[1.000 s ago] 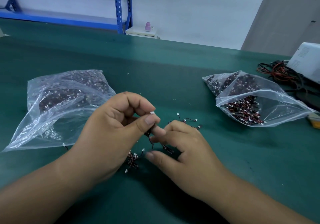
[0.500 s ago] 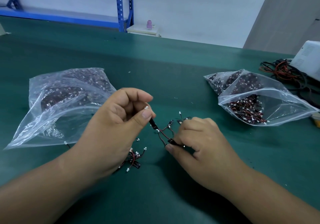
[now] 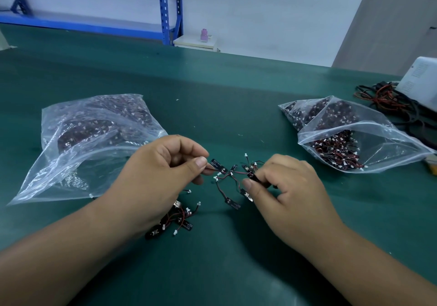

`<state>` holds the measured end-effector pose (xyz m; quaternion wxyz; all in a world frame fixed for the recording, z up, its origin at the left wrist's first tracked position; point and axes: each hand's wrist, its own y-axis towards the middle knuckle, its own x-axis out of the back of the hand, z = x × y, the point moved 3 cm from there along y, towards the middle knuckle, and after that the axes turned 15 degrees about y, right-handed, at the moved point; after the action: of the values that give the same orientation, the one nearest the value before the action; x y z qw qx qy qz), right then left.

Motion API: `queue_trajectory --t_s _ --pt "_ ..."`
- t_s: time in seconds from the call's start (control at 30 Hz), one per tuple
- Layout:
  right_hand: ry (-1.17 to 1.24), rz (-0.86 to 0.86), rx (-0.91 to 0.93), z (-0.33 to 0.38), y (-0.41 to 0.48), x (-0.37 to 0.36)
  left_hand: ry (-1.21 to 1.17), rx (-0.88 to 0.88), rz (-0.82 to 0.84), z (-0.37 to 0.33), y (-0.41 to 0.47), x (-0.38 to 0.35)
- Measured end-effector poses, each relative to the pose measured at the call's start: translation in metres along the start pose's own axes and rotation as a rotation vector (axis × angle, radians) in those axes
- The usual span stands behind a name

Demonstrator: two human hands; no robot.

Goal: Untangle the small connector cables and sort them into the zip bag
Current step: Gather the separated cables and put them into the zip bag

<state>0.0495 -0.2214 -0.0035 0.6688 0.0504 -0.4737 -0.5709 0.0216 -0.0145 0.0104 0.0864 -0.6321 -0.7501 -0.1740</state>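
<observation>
Green mat bench top [image 3: 236, 88] fills most of the view, w/ a pale wall behind.

The left hand [image 3: 156, 175] is curled. Its thumb & forefinger pinch one black tab end of the cable tangle [image 3: 230, 175], w/ the other fingers folded toward the palm. The right hand [image 3: 288, 192] is also curled, thumb & fingertips pinching another black tab on the opposite side of the same tangle. The tangle is stretched btwn the two hands: thin red/black wires, white plugs, a few black tabs dangling down. Can't tell whether the lowest tabs touch the mat.

A second small clump of cables [image 3: 177, 220] lies on the mat, partly under the left wrist.

The left zip bag [image 3: 94, 145], clear, lies flat just beyond the left hand, w/ dark cables packed at its far end. Can't tell if its mouth is sealed. The right zip bag [image 3: 369, 138] sits well apart from the right hand, mouth open toward the camera, w/ cables & white plugs piled inside.

Past it, at the bench's right edge, a loose wire bundle [image 3: 383, 97] in red & black lies beside a white device [image 3: 421, 81], which is only partly in frame.

Bkgd: a blue metal rack [image 3: 165, 7], and next to it a low white box [image 3: 196, 43] w/ a small pink bottle [image 3: 203, 35] on top.
</observation>
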Motion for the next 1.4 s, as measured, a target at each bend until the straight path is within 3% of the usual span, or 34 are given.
queue_trajectory --t_s 0.23,0.37,0.53,0.67,0.87,0.97,1.27,1.4 --pt "-0.034 -0.007 0.001 -0.001 0.0 0.001 0.011 -0.024 0.022 0.001 -0.001 0.0" --pt "-0.042 0.071 0.047 0.003 0.001 -0.003 0.038 -0.041 0.056 0.002 -0.001 0.0" --pt "-0.125 0.159 0.112 0.011 0.001 -0.007 0.045 -0.099 0.169 0.001 -0.004 -0.007" --pt "-0.158 0.108 0.109 0.014 0.0 -0.005 0.046 -0.152 0.268 0.001 -0.009 -0.013" --pt "-0.155 -0.017 -0.042 0.004 0.001 0.005 0.517 -0.35 0.116 0.0 -0.011 -0.006" --pt "-0.151 -0.014 -0.113 -0.006 0.002 0.01 0.717 -0.433 0.121 -0.001 -0.011 -0.005" --pt "-0.167 0.132 -0.185 -0.029 0.001 0.01 1.094 -0.435 0.135 0.002 -0.004 -0.002" --pt "-0.035 0.05 -0.263 -0.032 0.002 0.012 1.144 -0.369 0.107 0.0 -0.003 0.008"
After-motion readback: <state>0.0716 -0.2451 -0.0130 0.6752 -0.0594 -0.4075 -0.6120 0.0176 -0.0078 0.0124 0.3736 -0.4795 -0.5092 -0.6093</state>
